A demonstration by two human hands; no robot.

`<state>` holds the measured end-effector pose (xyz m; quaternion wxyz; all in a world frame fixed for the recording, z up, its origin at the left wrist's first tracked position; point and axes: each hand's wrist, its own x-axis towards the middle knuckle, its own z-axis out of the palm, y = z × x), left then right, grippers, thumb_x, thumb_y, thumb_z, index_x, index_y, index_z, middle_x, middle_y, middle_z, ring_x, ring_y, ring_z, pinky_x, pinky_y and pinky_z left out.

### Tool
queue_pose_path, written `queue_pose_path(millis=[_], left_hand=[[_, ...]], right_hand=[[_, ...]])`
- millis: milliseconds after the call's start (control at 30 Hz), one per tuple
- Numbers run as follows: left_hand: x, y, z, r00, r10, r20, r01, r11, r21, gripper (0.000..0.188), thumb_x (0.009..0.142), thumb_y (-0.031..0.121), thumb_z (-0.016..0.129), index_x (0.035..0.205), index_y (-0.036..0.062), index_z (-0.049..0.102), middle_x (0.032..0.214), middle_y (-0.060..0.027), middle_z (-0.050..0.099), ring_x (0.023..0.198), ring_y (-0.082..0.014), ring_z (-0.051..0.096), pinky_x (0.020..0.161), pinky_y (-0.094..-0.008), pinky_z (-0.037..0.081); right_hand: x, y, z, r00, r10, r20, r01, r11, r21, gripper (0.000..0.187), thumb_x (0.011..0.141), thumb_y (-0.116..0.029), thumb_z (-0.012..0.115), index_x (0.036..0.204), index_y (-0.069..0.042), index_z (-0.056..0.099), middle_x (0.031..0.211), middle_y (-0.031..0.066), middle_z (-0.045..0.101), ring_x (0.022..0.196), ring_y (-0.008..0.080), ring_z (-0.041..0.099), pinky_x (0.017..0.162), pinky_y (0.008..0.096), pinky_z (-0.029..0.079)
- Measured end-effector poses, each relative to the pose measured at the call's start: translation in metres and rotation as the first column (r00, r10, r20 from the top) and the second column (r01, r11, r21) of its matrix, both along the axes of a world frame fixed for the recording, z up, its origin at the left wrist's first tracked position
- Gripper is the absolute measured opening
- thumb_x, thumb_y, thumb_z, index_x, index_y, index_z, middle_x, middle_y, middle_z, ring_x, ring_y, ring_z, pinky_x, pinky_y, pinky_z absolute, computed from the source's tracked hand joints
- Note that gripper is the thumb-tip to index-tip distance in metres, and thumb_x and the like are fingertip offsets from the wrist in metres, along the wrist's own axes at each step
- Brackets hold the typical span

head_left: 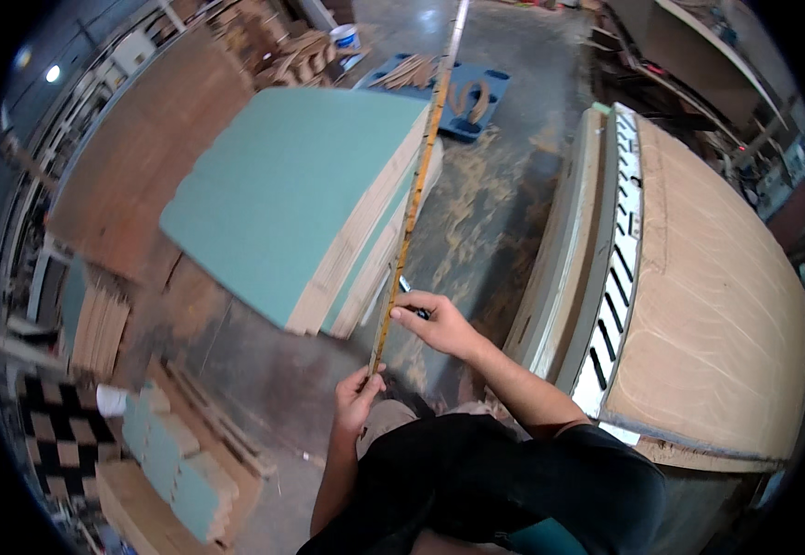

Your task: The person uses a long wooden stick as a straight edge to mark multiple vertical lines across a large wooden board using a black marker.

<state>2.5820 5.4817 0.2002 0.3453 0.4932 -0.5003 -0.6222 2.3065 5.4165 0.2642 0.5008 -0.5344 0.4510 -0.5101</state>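
Observation:
A long, narrow yellow measuring tape [418, 185] with dark marks runs up and away from me, its far end whitish at the top of the view. At its near end, the fingers and thumb of my left hand [358, 393] pinch it. A little farther up, my right hand [435, 324] grips the same strip between thumb and fingers. Something small and dark shows under the right fingers, too hidden to name. Just left of the tape lies a stack of green-topped boards [282, 185] with pale layered edges.
To my right stands a large wooden panel on a machine bed [717, 277] with a slotted white strip [617, 268]. A blue pallet [467, 128] holds wood offcuts beyond. Cut boards [176, 453] lie at lower left, and a brown sheet [143, 166] leans at left. Sawdust covers the floor.

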Motion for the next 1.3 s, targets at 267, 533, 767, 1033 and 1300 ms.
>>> queue_pose_path(millis=[267,533,767,1033,1300], left_hand=[[-0.105,-0.252,-0.023,0.865,-0.474,-0.164,0.48,0.877,-0.005,0.029,0.112,0.018,0.08,0.134,-0.0018,0.081,0.096,0.0017,0.073,0.089,-0.0083,0.066,0.082,-0.0271,0.055],[-0.287,-0.44,0.024,0.44,-0.898,0.006,0.898,0.44,0.006,0.03,0.114,0.02,0.078,0.136,0.0011,0.082,0.098,0.002,0.075,0.091,-0.0083,0.067,0.087,-0.0277,0.056],[-0.462,-0.553,0.023,0.266,-0.939,-0.216,0.964,0.264,0.038,0.033,0.119,0.025,0.072,0.137,-0.0008,0.081,0.12,-0.0021,0.081,0.099,-0.0082,0.068,0.097,-0.0277,0.056],[-0.63,-0.678,0.037,0.398,-0.875,-0.276,0.916,0.36,0.179,0.044,0.123,0.034,0.062,0.152,0.0022,0.072,0.1,0.0063,0.067,0.075,-0.0028,0.045,0.073,-0.0204,0.038],[-0.81,-0.837,0.02,0.401,-0.831,-0.386,0.915,0.349,0.2,0.038,0.123,0.029,0.063,0.144,-0.0007,0.074,0.103,0.0029,0.067,0.077,-0.0032,0.045,0.074,-0.0199,0.04]], right_hand=[[-0.099,-0.152,0.021,0.935,-0.327,-0.14,0.329,0.944,-0.009,0.03,0.11,-0.02,0.082,0.128,0.003,0.08,0.119,0.0095,0.082,0.11,0.0145,0.072,0.098,0.0343,0.057],[-0.229,-0.221,0.048,0.693,-0.719,-0.046,0.72,0.691,0.054,0.022,0.11,-0.012,0.081,0.127,0.003,0.08,0.115,0.003,0.08,0.11,0.0108,0.07,0.099,0.0308,0.056],[-0.386,-0.296,-0.005,0.446,-0.876,0.181,0.853,0.478,0.212,0.025,0.112,-0.017,0.079,0.126,0.003,0.081,0.112,0.003,0.08,0.107,0.012,0.071,0.099,0.031,0.056],[-0.577,-0.433,-0.019,0.504,-0.859,0.087,0.849,0.511,0.133,0.026,0.114,-0.018,0.077,0.13,0.002,0.08,0.116,0.002,0.08,0.107,0.0105,0.071,0.101,0.0293,0.058],[-0.748,-0.581,-0.023,0.476,-0.856,0.2,0.863,0.499,0.082,0.02,0.113,-0.015,0.079,0.124,0.001,0.081,0.113,0.0014,0.081,0.108,0.0111,0.072,0.099,0.0306,0.057]])
